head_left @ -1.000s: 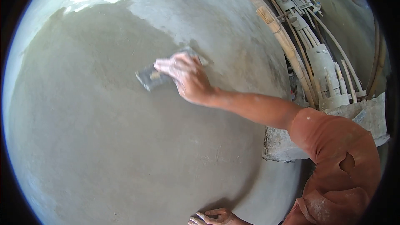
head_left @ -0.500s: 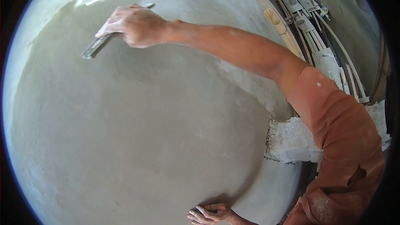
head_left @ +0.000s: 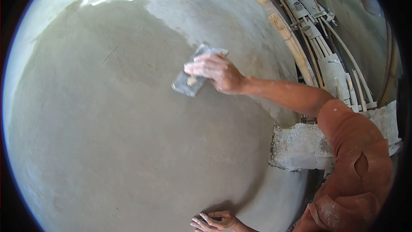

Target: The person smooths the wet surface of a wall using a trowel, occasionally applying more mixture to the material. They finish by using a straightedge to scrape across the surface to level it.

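Observation:
My right hand (head_left: 218, 72) is closed around the handle of a plastering trowel (head_left: 185, 87), a flat, grey-smeared rectangular blade. The blade lies against the damp grey plaster (head_left: 128, 124), near a border with a paler patch (head_left: 176, 6). White residue coats the fingers of this hand. At the bottom edge my left hand (head_left: 216, 221) rests on the plastered surface with its fingers spread, holding nothing that I can see. Part of it is cut off by the frame.
A rough concrete block (head_left: 300, 148) juts out at the right of the plaster. Bamboo poles (head_left: 281, 23) and grey planks (head_left: 337, 71) run along the upper right, with small containers (head_left: 307, 30) among them. A bucket (head_left: 368, 0) stands farther out.
My right hand has swept the trowel right and downward from the upper left, and the blade now shows its broad back. A thin line mark shows on the plaster. My left hand has barely moved.

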A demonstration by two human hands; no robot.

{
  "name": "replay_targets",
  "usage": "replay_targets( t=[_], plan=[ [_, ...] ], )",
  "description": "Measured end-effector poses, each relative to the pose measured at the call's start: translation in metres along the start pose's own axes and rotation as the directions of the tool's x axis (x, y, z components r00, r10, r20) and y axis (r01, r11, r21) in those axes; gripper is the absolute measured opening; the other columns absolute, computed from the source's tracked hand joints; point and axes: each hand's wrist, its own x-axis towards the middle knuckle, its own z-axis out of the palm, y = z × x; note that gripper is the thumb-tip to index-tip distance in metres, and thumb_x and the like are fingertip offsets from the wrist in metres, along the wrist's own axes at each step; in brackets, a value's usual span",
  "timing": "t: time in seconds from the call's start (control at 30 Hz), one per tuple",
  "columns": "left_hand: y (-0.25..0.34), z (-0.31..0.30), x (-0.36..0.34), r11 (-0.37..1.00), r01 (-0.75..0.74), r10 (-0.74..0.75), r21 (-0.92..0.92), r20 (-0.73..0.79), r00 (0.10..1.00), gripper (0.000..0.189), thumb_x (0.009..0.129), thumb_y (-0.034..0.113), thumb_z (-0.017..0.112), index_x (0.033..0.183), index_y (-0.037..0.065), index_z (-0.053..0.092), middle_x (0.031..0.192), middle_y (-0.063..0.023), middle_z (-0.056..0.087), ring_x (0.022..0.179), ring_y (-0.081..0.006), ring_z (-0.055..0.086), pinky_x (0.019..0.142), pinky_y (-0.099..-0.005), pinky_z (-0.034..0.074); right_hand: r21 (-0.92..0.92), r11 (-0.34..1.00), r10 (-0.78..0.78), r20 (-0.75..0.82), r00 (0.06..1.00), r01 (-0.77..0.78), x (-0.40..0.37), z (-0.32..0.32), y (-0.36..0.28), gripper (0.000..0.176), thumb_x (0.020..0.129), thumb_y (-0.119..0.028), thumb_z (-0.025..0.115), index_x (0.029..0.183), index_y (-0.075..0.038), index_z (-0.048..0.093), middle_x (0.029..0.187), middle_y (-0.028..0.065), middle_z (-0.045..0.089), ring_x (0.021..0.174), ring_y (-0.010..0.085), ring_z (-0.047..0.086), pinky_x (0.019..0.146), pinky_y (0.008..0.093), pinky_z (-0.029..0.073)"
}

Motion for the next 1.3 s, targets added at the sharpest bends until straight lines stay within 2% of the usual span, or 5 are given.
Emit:
replay_targets(
  t=[0.2,0.37,0.8,1.17,1.3],
  plan=[
    [-0.002,-0.002,-0.001,1.0,0.01,-0.01,-0.002,-0.008,1.0,0.028,0.093,0.005,0.05,0.118,0.0,0.063,0.13,-0.021,0.059,0.129,-0.0386,0.051,0.113,-0.0575,0.03,-0.096,0.965,-0.263,-0.333,0.905,0.245,0.17,0.018,0.013,0.061,0.081,0.016,0.046,0.126,-0.02,0.065,0.123,-0.0032,0.068,0.116,0.0194,0.059,0.099,0.0373,0.044],
    [-0.001,0.001,0.0,1.0,-0.002,0.002,0.004,-0.011,1.0,0.027,0.094,0.006,0.05,0.117,0.0,0.064,0.13,-0.0211,0.058,0.129,-0.0386,0.051,0.114,-0.0575,0.029,-0.1,0.974,-0.212,-0.097,0.972,0.203,0.264,0.027,-0.024,0.05,0.085,0.007,0.042,0.123,-0.015,0.067,0.115,0.0024,0.07,0.11,0.0207,0.061,0.102,0.042,0.042],
    [-0.001,0.001,0.0,1.0,0.0,0.0,-0.013,-0.005,1.0,0.028,0.093,0.005,0.05,0.117,0.0,0.063,0.129,-0.0202,0.058,0.13,-0.0377,0.051,0.114,-0.0573,0.029,-0.17,0.985,-0.021,0.049,0.999,0.029,0.008,0.014,-0.007,0.055,0.087,0.009,0.052,0.13,-0.025,0.062,0.132,-0.0051,0.063,0.118,0.0169,0.056,0.102,0.0389,0.04],
    [0.0,0.0,0.0,1.0,-0.007,0.007,-0.002,0.004,1.0,0.029,0.091,0.002,0.052,0.117,0.002,0.063,0.132,-0.0196,0.057,0.13,-0.0375,0.051,0.113,-0.0575,0.031,-0.171,0.856,0.445,-0.237,0.864,-0.488,0.119,0.028,0.046,0.033,0.092,-0.004,0.053,0.12,-0.011,0.068,0.108,0.0027,0.072,0.097,0.0203,0.06,0.084,0.037,0.04],
    [-0.002,0.0,0.001,1.0,-0.013,0.013,0.007,-0.003,1.0,0.028,0.092,0.003,0.051,0.118,0.002,0.063,0.132,-0.0197,0.057,0.131,-0.0374,0.05,0.113,-0.0575,0.03,-0.107,0.92,0.33,-0.307,0.892,-0.377,0.111,0.054,0.027,0.034,0.093,-0.002,0.047,0.117,-0.008,0.07,0.115,0.0066,0.072,0.101,0.0216,0.06,0.087,0.041,0.041]
  ],
)
